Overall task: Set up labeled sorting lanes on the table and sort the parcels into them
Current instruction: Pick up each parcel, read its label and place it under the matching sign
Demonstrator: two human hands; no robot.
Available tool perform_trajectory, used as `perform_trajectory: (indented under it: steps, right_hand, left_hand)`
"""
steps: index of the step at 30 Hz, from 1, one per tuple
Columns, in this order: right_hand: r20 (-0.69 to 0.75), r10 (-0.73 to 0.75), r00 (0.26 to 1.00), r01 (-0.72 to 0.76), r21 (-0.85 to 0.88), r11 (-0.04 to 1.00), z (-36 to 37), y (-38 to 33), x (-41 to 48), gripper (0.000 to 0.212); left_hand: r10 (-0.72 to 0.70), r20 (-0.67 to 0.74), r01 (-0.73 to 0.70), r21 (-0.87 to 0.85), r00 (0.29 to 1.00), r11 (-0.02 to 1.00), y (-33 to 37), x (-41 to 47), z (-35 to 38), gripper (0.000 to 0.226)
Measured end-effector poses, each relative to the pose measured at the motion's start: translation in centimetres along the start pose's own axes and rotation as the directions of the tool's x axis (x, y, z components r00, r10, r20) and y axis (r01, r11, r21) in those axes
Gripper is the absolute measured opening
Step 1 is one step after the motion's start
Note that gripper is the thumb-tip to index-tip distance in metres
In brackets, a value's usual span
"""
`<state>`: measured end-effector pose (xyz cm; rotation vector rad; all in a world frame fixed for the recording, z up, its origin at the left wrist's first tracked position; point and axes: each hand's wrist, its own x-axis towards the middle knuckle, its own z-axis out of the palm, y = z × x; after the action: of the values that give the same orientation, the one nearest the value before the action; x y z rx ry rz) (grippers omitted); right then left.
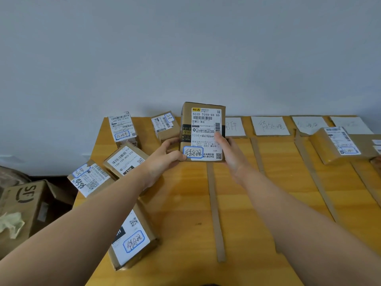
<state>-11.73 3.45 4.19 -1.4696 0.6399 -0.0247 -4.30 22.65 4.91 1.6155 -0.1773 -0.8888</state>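
Note:
I hold a small cardboard parcel point(203, 129) upright above the wooden table point(181, 213), its white shipping label and blue-framed handwritten sticker facing me. My left hand point(165, 156) grips its lower left edge and my right hand point(228, 153) grips its right side. Several more labelled parcels lie at the table's left: one at the back left corner point(123, 129), one behind my left hand point(165, 125), two in the middle left point(125, 157) point(89, 177), and one near the front point(134, 236). Cardboard strips point(214, 211) point(315, 178) divide lanes. Handwritten paper labels point(235, 126) point(271, 125) point(308, 124) lie at the lanes' far ends.
A parcel point(338, 145) lies in a lane at the right. An open brown box marked SF point(24, 209) with crumpled paper stands on the floor to the left of the table. A plain wall rises right behind the table's far edge.

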Motion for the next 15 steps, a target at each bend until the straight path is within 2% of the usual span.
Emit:
perform_trajectory:
  steps: [7, 12, 15]
  right_hand:
    - [-0.058, 0.124, 0.991, -0.122, 0.037, 0.992, -3.5, 1.1, -1.0, 0.051]
    - [-0.142, 0.184, 0.973, -0.176, 0.068, 0.982, -8.2, 2.2, -1.5, 0.05]
    - [-0.184, 0.218, 0.958, -0.208, 0.07, 0.976, -12.3, 3.1, -1.6, 0.057]
  left_hand:
    - [-0.037, -0.061, 0.04, 0.04, 0.997, 0.998, -0.8, 0.6, 3.4, 0.033]
    - [-0.047, -0.142, 0.069, 0.156, 0.989, 0.985, -1.0, 2.1, 7.1, 0.032]
    - [-0.044, -0.166, 0.073, 0.173, 0.985, 0.982, -0.7, 2.9, 10.2, 0.028]
